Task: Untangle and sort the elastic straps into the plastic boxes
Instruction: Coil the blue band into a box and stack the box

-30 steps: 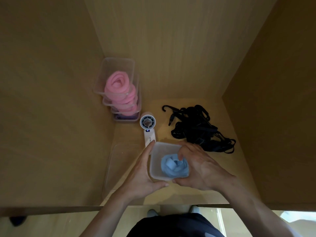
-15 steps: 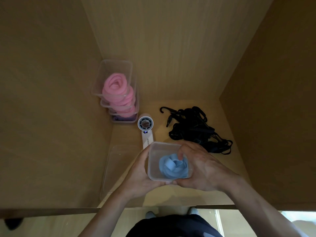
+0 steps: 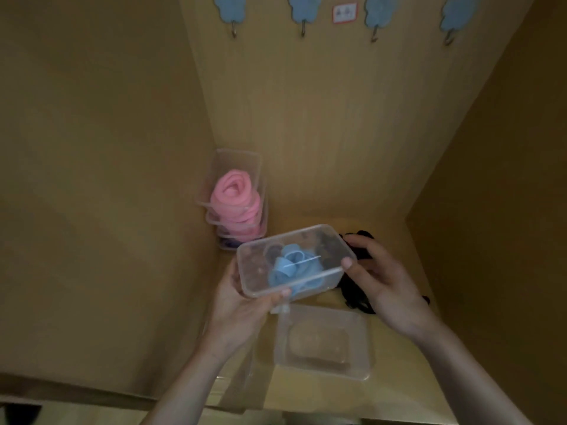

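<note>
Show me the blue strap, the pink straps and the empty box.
blue strap [image 3: 288, 266]: head view, its coiled middle.
pink straps [image 3: 234, 194]: head view, top of the roll.
empty box [image 3: 322, 370]: head view, its near rim.

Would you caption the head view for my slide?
Left hand and right hand hold a clear plastic box containing blue elastic strap.

One sign [image 3: 345, 13] is showing: a small white plate with a red border, sitting high on the back wall [image 3: 322, 118] between the second and third of four blue cloud-shaped hooks [image 3: 302, 10]. It is carrying two small dark marks side by side, which are appearing too blurred to read as letters, figures or pictograms. No other text, brand, label or number is reading legibly.
</note>
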`<state>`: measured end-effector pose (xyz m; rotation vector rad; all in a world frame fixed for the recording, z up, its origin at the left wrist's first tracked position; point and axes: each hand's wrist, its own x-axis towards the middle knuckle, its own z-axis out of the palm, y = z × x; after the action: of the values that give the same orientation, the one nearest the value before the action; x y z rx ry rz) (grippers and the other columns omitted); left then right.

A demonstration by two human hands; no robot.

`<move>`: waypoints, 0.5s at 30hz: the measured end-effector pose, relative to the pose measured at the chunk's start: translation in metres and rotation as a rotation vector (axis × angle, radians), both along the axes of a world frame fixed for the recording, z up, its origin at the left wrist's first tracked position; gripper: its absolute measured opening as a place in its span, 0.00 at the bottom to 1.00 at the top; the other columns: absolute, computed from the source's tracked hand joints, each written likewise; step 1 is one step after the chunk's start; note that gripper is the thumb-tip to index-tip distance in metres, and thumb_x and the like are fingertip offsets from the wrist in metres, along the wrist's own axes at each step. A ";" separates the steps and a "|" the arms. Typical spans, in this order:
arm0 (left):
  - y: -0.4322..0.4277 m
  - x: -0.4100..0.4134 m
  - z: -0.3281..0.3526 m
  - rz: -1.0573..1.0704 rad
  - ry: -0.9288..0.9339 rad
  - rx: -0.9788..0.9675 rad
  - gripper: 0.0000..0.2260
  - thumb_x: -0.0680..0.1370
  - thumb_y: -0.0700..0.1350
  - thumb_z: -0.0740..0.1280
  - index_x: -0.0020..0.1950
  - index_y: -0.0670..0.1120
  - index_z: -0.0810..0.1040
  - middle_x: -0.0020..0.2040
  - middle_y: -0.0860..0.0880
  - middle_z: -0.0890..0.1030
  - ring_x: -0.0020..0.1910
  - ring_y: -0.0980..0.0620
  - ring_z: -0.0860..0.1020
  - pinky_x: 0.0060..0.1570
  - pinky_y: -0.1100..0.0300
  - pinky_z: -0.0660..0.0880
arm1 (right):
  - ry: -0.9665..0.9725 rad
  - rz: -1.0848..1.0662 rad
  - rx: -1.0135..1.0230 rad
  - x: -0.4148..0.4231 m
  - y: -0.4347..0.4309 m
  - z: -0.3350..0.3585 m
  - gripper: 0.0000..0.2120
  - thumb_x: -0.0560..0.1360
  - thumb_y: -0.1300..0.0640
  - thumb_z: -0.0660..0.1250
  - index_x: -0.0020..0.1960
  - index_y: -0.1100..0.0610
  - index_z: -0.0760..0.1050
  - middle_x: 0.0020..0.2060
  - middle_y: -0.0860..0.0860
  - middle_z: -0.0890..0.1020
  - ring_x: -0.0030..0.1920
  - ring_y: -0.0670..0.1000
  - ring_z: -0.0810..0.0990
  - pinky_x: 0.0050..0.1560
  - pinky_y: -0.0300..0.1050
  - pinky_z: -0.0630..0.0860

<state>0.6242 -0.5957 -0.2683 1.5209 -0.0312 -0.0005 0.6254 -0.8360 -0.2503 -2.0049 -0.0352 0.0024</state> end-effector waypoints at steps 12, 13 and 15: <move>0.019 0.009 0.016 0.178 -0.144 0.199 0.37 0.72 0.34 0.76 0.74 0.55 0.64 0.65 0.57 0.78 0.66 0.55 0.76 0.66 0.54 0.74 | 0.010 -0.174 0.619 0.102 0.054 0.018 0.04 0.78 0.53 0.71 0.47 0.54 0.79 0.53 0.60 0.84 0.55 0.59 0.84 0.64 0.56 0.78; 0.020 0.014 0.021 0.217 -0.161 0.208 0.34 0.73 0.35 0.75 0.73 0.56 0.66 0.64 0.57 0.78 0.64 0.56 0.77 0.64 0.56 0.74 | 0.002 -0.148 0.613 0.114 0.060 0.025 0.04 0.78 0.53 0.70 0.45 0.52 0.79 0.51 0.57 0.85 0.53 0.56 0.84 0.64 0.54 0.77; 0.021 0.028 0.034 0.298 -0.182 0.221 0.30 0.75 0.35 0.73 0.71 0.58 0.67 0.64 0.55 0.78 0.60 0.57 0.79 0.59 0.61 0.76 | -0.027 -0.062 0.617 0.138 0.074 0.042 0.05 0.75 0.50 0.70 0.45 0.52 0.79 0.51 0.53 0.85 0.54 0.53 0.83 0.64 0.51 0.76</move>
<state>0.6522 -0.5745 -0.2348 1.7306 0.0522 0.3832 0.7634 -0.7624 -0.2087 -1.3882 0.0086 -0.0679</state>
